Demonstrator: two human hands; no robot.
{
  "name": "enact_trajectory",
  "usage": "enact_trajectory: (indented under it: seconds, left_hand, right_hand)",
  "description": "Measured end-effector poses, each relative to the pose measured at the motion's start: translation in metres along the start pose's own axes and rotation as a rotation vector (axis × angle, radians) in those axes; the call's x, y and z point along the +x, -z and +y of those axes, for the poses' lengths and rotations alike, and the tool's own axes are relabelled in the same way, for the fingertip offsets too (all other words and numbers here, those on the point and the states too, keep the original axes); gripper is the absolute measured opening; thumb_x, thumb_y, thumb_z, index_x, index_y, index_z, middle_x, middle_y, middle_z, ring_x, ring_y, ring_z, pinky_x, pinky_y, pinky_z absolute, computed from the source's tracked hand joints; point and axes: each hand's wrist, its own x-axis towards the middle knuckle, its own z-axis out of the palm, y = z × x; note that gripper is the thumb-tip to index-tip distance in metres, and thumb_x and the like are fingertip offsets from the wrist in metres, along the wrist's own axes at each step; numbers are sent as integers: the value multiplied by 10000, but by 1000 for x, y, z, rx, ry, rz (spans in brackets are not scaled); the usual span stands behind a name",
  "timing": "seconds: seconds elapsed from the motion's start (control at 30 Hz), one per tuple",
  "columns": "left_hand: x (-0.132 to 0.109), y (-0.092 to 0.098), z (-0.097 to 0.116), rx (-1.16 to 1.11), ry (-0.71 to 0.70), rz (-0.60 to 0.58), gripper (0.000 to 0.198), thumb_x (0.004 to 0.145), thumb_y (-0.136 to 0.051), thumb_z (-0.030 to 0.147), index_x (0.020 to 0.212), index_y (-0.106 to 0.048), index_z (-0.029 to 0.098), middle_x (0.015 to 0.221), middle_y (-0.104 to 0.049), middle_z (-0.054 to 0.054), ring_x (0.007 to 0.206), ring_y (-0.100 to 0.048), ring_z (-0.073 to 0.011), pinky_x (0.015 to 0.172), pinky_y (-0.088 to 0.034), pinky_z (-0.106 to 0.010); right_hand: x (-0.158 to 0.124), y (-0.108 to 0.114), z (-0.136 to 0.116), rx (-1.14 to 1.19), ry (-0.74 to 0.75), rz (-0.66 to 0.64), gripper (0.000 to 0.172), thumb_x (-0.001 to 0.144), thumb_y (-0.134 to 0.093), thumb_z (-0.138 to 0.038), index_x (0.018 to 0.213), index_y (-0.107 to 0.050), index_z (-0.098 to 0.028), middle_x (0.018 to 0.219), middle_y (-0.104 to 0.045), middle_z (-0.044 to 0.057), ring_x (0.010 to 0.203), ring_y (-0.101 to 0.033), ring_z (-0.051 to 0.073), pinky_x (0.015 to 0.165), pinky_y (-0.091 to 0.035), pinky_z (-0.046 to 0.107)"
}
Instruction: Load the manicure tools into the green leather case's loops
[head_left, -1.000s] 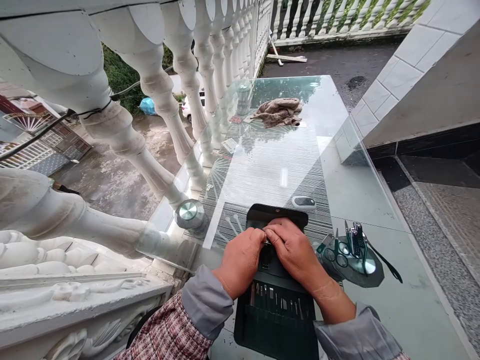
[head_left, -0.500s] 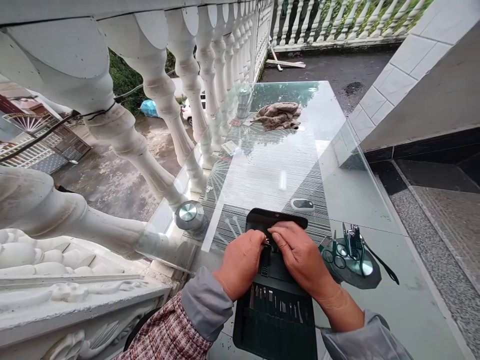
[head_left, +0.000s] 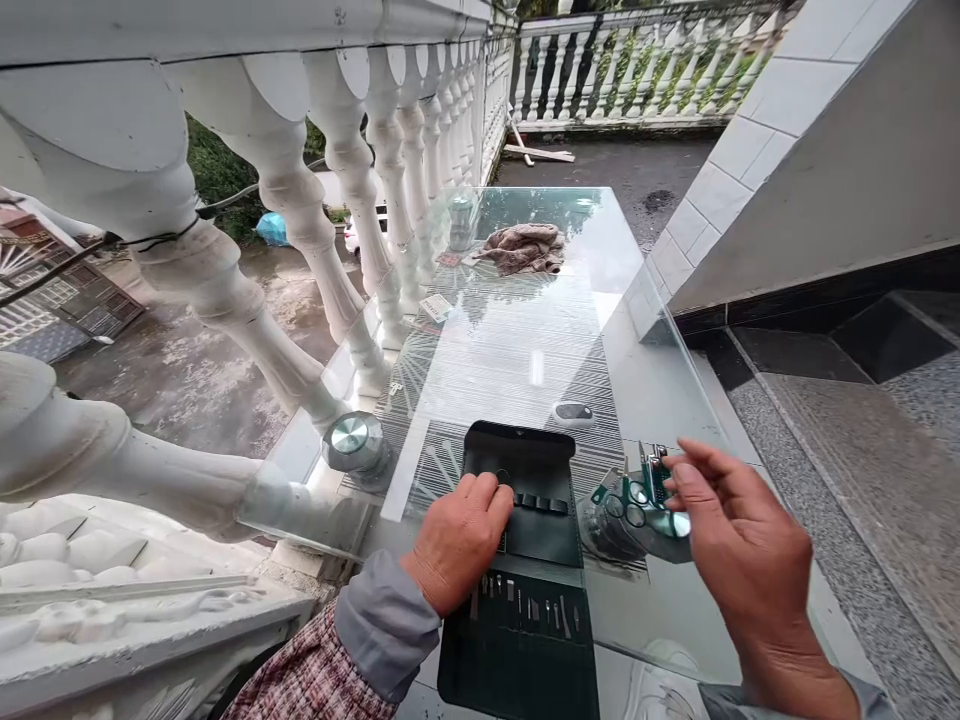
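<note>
A dark green manicure case [head_left: 517,660] lies unfolded on the glass table, with several small metal tools [head_left: 532,605] in its lower panel. My left hand [head_left: 465,540] is closed over the left side of the upper panel, on a nail clipper [head_left: 502,543] of which only a dotted end shows. Black elastic loops [head_left: 541,503] run across that panel, right of my fingers. My right hand [head_left: 742,540] is open, thumb and fingers apart, beside another dotted nail clipper [head_left: 655,472]. Green-handled scissors [head_left: 636,503] lie left of that clipper, on a round table support.
The glass tabletop [head_left: 660,370] carries a computer mouse [head_left: 573,411] and a crumpled brown cloth [head_left: 523,248]. A white balustrade [head_left: 247,320] borders the left side. Granite steps [head_left: 832,430] and a tiled slanted wall [head_left: 742,170] stand to the right.
My right hand has left the case and moved right to the clipper and scissors, opening its fingers. My left hand stays on the upper panel. The view has shifted.
</note>
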Motion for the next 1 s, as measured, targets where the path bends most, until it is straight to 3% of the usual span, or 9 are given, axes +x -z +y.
enact_trajectory:
  seconds: [0.2, 0.33, 0.43, 0.67, 0.83, 1.0]
  left_hand:
    - [0, -6, -2, 23, -49, 99, 209, 900, -397, 77, 1066, -508, 142, 951, -574, -70, 800, -543, -167, 642, -495, -259]
    - [0, -11, -4, -14, -53, 208, 205, 914, -361, 86, 1027, -516, 160, 934, -578, -63, 775, -544, -161, 610, -480, -248]
    - [0, -12, -6, -52, -39, 263, 193, 935, -338, 120, 978, -520, 165, 894, -576, -51, 749, -539, -154, 597, -466, -240]
    - [-1, -15, -9, -58, -24, 246, 159, 939, -372, 145, 914, -528, 169, 762, -546, -19, 686, -516, -154, 564, -418, -246]
    - [-2, -15, -8, -49, -38, 248, 174, 938, -364, 127, 885, -524, 166, 724, -529, -12, 655, -493, -151, 548, -380, -250]
    - [-1, -14, -8, -48, -38, 271, 199, 951, -348, 139, 854, -519, 166, 693, -515, -7, 626, -470, -145, 540, -348, -250]
  right_hand:
    - [22, 26, 16, -1, -78, 94, 445, 755, -564, -491, 1087, -623, -201, 878, -655, 46, 691, -593, 158, 641, -494, 320]
    - [28, 37, 31, -238, -69, 4, 379, 730, -536, -479, 959, -666, -206, 837, -673, 53, 691, -601, 186, 662, -470, 339]
    - [31, 40, 42, -420, 29, -47, 308, 751, -490, -438, 883, -658, -216, 860, -678, 53, 738, -600, 199, 654, -442, 322]
    - [33, 37, 59, -907, 147, -285, 212, 836, -423, -349, 820, -593, -225, 881, -634, 58, 868, -550, 237, 637, -381, 314]
    - [31, 31, 56, -1027, 106, -366, 236, 879, -378, -337, 754, -540, -218, 854, -605, 55, 839, -539, 228, 590, -338, 302]
    - [33, 35, 59, -1043, 99, -348, 240, 890, -327, -292, 742, -497, -209, 844, -599, 74, 806, -542, 223, 560, -312, 291]
